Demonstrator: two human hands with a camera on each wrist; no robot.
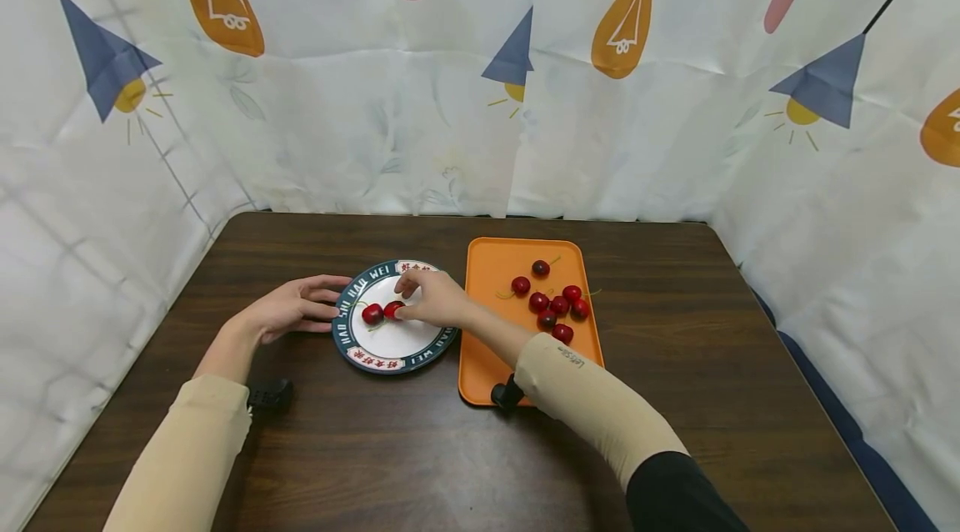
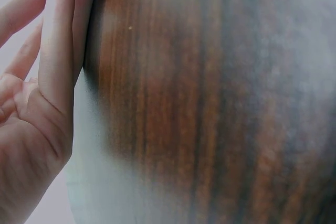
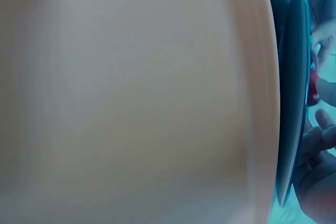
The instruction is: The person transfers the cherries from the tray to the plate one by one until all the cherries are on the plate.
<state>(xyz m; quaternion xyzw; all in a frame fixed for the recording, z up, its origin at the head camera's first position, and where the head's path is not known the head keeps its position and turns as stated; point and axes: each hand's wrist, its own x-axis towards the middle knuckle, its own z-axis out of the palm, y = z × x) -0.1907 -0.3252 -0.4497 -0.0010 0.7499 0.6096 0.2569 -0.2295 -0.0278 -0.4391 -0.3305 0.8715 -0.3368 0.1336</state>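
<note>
A white plate (image 1: 401,338) with a dark green lettered rim sits on the table. Two red cherries lie side by side on it, a left cherry (image 1: 372,314) and a right cherry (image 1: 393,310). My right hand (image 1: 437,298) is over the plate, its thumb against the right cherry and its forefinger bent above, apart from the thumb. In the right wrist view that cherry (image 3: 313,87) shows beside the thumb, past the plate's edge. My left hand (image 1: 303,304) touches the plate's left rim with fingers extended; in the left wrist view the hand (image 2: 44,93) is seen edge-on.
Right of the plate, an orange tray (image 1: 487,365) holds several dark red cherries (image 1: 558,305), some with stems. My right forearm crosses the tray. The dark wooden table (image 1: 360,449) is bordered by a patterned white curtain (image 1: 450,140).
</note>
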